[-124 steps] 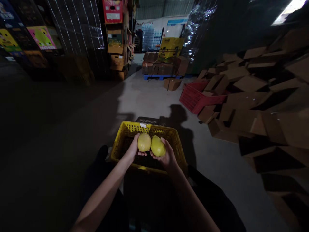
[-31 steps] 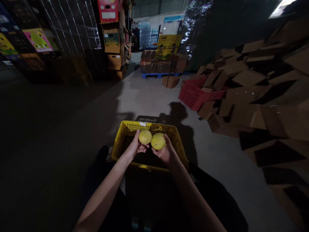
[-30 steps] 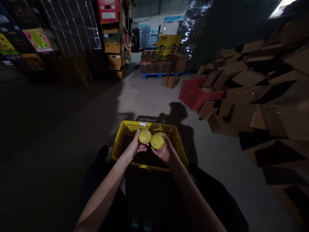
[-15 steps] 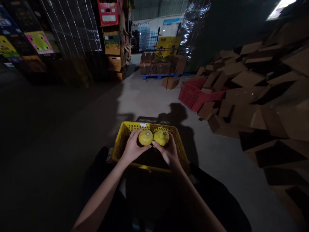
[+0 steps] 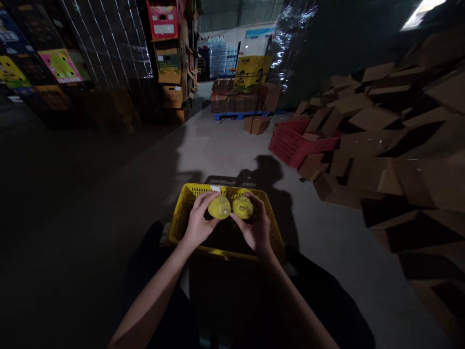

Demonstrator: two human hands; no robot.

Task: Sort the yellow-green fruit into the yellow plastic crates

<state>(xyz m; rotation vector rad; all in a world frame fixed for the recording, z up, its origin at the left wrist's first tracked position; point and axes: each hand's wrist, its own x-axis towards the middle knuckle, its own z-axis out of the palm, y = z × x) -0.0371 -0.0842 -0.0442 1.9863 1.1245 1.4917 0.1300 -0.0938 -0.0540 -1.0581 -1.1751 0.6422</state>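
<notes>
My left hand [image 5: 198, 223] is closed round a yellow lemon [image 5: 219, 206], thumb below and fingers above it. A second lemon [image 5: 242, 207], bumpier and greener, is gripped by my right hand [image 5: 258, 227] in the same way. The two fruits are side by side, almost touching, with their nubbed ends tipped towards me. Both hands are over a yellow plastic crate [image 5: 176, 216] with slotted walls, which stands on the floor between my legs. Its inside is dark, and I cannot make out what lies at the bottom.
Flattened and open cardboard boxes [image 5: 370, 145] are heaped on the right, around a red plastic crate [image 5: 290, 145]. Ahead, a blue pallet [image 5: 236, 116] bears cartons, one of them yellow [image 5: 250, 72]. Stacked fruit boxes [image 5: 169, 63] stand at the back left.
Both lemons have turned in my fingers, so their ends now point lower and more towards me. My hands have stayed over the crate.
</notes>
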